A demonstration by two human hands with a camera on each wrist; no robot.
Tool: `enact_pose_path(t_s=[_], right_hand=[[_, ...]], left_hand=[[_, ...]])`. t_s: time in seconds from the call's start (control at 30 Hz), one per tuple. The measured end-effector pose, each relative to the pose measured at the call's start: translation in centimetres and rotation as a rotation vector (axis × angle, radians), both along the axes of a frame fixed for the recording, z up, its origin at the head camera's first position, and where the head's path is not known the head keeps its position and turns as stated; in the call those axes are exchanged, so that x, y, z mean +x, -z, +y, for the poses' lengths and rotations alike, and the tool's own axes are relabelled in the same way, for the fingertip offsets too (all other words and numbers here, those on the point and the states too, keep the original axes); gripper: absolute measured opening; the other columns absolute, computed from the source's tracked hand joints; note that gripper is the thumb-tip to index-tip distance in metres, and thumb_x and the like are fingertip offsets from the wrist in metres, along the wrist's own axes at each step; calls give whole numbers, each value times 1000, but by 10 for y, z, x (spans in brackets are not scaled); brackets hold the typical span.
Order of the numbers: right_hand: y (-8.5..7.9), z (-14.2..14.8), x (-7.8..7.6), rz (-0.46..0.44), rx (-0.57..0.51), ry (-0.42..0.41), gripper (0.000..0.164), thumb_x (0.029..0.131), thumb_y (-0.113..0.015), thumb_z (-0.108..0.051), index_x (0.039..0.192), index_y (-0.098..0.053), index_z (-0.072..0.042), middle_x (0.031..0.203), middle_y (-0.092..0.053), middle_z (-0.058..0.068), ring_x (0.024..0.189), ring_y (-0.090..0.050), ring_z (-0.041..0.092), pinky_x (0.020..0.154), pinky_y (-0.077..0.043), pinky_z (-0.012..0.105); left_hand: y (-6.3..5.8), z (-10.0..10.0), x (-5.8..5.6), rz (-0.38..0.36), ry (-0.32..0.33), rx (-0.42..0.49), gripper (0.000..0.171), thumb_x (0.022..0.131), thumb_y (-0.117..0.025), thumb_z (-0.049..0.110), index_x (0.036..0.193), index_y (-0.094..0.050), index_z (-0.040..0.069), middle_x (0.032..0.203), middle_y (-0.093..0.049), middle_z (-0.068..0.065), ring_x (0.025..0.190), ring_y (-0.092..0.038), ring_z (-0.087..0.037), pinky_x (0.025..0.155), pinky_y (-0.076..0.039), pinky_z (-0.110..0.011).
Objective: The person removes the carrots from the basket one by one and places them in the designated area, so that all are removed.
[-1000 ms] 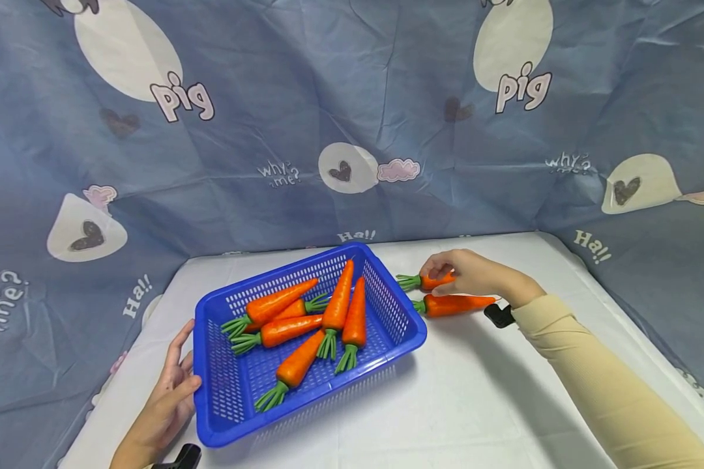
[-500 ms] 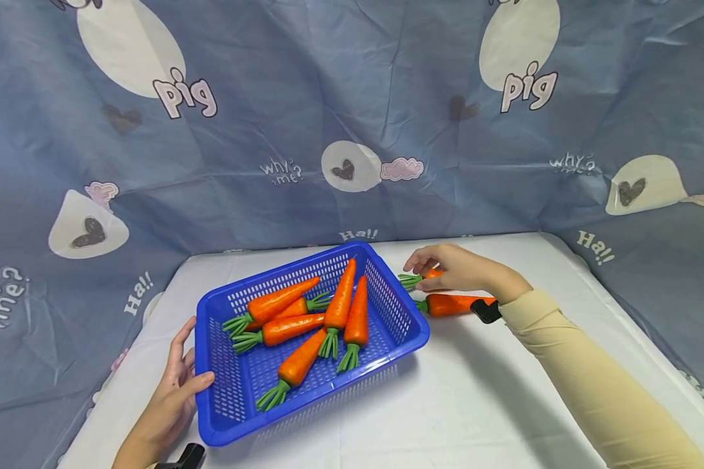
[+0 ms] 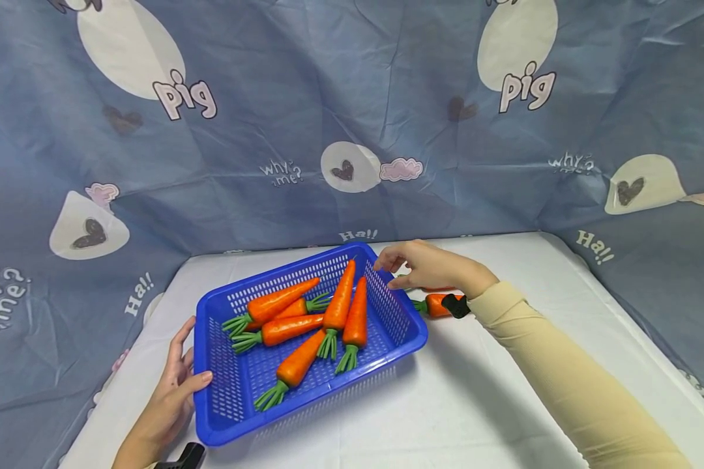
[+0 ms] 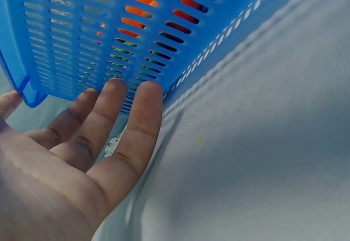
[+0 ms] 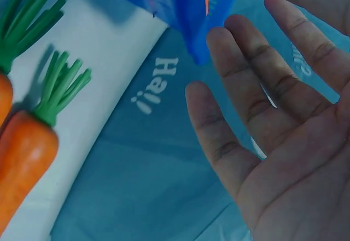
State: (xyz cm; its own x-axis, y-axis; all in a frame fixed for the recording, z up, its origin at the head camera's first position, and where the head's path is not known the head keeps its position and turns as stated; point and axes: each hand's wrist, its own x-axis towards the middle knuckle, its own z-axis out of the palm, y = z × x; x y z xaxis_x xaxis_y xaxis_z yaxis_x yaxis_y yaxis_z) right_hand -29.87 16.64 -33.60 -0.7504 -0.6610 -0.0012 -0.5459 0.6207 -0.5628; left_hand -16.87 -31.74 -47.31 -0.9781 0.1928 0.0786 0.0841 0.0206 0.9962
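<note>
A blue plastic basket [image 3: 328, 385] stands on the white cloth, with several orange carrots [image 3: 293, 329] inside, green stems on each. At its left end my left hand [image 3: 167, 397] holds the side, thumb over the rim and fingers [image 4: 143, 107] against the slotted outer wall. My right hand [image 3: 425, 266] hovers at the back right corner of the rim, fingers loosely bent and nothing in them. In the right wrist view its palm [image 5: 306, 181] is bare. Two carrots lie right of the basket: the nearer carrot [image 3: 437, 305] is partly covered by the wrist camera, the farther mostly by the hand.
The white-covered table [image 3: 463, 404] extends in front and to the right of the basket. A blue-grey printed curtain [image 3: 258, 221] rises behind and at both sides of the table.
My right hand has moved left, from over the far loose carrot to the basket's right rim, without a carrot. My left thumb has come farther over the left rim. The basket looks almost unmoved.
</note>
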Motion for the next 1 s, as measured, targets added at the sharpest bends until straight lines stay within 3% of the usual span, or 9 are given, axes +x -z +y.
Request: enact_pose_path(t_s=[0.17, 0.33, 0.73, 1.0], right_hand=[[-1, -17, -5, 23, 36, -44, 36, 94, -83, -13, 129, -74, -12, 127, -75, 7, 119, -70, 32, 108, -56, 53], [2, -34, -12, 63, 76, -102, 31, 92, -84, -10, 121, -74, -8, 120, -75, 11, 116, -69, 34, 107, -57, 47], [9, -75, -18, 28, 155, -129, 42, 91, -83, -1, 131, -74, -5, 128, -74, 12, 124, -66, 33, 113, -55, 45], [12, -100, -17, -6, 184, -155, 43, 92, -79, 5, 133, -74, -4, 134, -74, 14, 127, -66, 31, 111, -56, 40]], left_hand=[[0, -1, 0, 20, 12, 7, 91, 102, -50, 2, 170, -1, 40, 151, -49, 11, 124, -67, -9, 91, -63, -34], [0, -1, -1, 33, 23, 12, 91, 102, -49, 3, 171, -1, 39, 153, -47, 10, 126, -66, -8, 93, -62, -32], [2, -5, -1, 8, 73, 42, 89, 105, -45, 7, 170, 4, 42, 156, -40, 9, 130, -63, -8, 95, -62, -35], [1, -5, 0, -6, 60, 29, 88, 104, -45, 10, 170, 3, 43, 157, -39, 9, 130, -62, -7, 96, -62, -33]])
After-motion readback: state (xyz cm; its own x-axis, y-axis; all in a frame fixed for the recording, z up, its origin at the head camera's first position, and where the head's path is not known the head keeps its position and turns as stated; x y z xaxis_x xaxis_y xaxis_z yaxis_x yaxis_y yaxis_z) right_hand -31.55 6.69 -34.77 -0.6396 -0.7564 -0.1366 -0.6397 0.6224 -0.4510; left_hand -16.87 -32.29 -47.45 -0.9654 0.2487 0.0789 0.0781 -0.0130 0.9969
